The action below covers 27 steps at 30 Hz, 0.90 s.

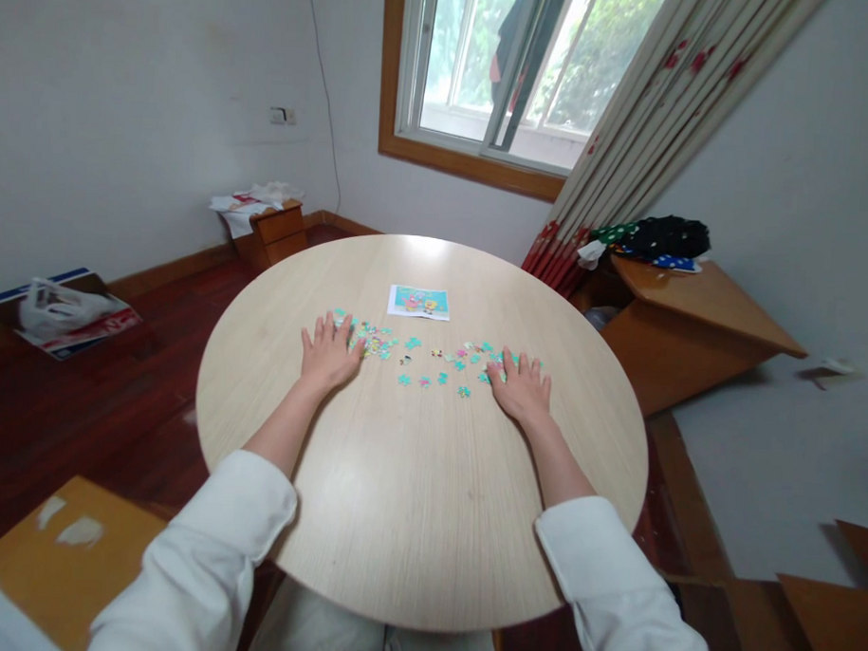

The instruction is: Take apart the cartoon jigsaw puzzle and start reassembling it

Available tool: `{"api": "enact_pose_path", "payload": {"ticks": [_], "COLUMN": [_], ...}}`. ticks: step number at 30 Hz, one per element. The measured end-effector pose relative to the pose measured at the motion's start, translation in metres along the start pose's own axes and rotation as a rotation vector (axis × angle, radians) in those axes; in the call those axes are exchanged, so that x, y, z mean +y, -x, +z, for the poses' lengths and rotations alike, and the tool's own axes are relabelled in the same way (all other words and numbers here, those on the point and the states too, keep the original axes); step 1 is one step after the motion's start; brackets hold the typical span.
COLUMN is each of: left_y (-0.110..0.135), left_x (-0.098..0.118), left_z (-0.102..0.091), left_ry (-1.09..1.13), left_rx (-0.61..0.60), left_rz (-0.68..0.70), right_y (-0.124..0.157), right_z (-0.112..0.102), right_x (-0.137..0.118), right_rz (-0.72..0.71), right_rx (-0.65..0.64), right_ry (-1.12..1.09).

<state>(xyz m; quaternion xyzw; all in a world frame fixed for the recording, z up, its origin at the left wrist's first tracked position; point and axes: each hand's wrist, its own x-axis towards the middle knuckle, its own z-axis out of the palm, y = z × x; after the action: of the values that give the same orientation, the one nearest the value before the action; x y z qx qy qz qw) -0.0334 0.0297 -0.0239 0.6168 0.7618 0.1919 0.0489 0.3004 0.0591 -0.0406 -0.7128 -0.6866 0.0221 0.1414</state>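
Roughly in the middle of the frame, small puzzle pieces (412,343) lie scattered on a round table (413,515), well inside its rim. Pale tabletop stretches between the forearms down to the near edge at the bottom centre. At the right of the frame, a wooden cabinet (697,325) stands near the table's edge. The left hand (328,355) is palm down, fingers spread and relaxed, its thumb side just beside a cluster of pieces. The right hand (521,390) lies likewise, fingers loose, its thumb side at a second cluster; I cannot tell what lies under the palms. Single pieces sit between the hands. Above them rests a cartoon sheet (419,302), any lettering too small to read.
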Motion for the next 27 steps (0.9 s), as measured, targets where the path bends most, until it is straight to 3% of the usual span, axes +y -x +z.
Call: {"api": "enact_pose_path", "payload": {"ticks": [5,11,14,18,20,23,27], "left_y": [0.007,0.026,0.032,0.02,0.008,-0.01,-0.015], "left_x": [0.02,0.054,0.064,0.051,0.034,0.008,0.001], "left_z": [0.009,0.018,0.019,0.01,0.003,-0.005,-0.003], "left_ry": [-0.121,-0.211,-0.219,-0.202,-0.193,-0.173,-0.193], "left_rx": [-0.092,-0.127,-0.132,-0.056,0.001,0.004,-0.103], "left_rz": [0.096,0.066,0.056,0.037,-0.045,-0.188,-0.168], "right_y": [0.001,0.015,0.016,0.003,-0.008,-0.019,-0.02], "right_z": [0.005,0.002,-0.002,-0.012,-0.018,-0.021,-0.015], "right_x": [-0.023,-0.072,-0.081,-0.057,-0.034,-0.005,-0.006], "right_rz": [-0.064,-0.149,-0.156,-0.05,0.094,0.267,0.211], "right_rx": [-0.065,-0.162,-0.175,-0.079,-0.036,-0.085,-0.17], "right_ry": [0.034,0.084,0.061,0.016,0.001,-0.035,0.011]}}
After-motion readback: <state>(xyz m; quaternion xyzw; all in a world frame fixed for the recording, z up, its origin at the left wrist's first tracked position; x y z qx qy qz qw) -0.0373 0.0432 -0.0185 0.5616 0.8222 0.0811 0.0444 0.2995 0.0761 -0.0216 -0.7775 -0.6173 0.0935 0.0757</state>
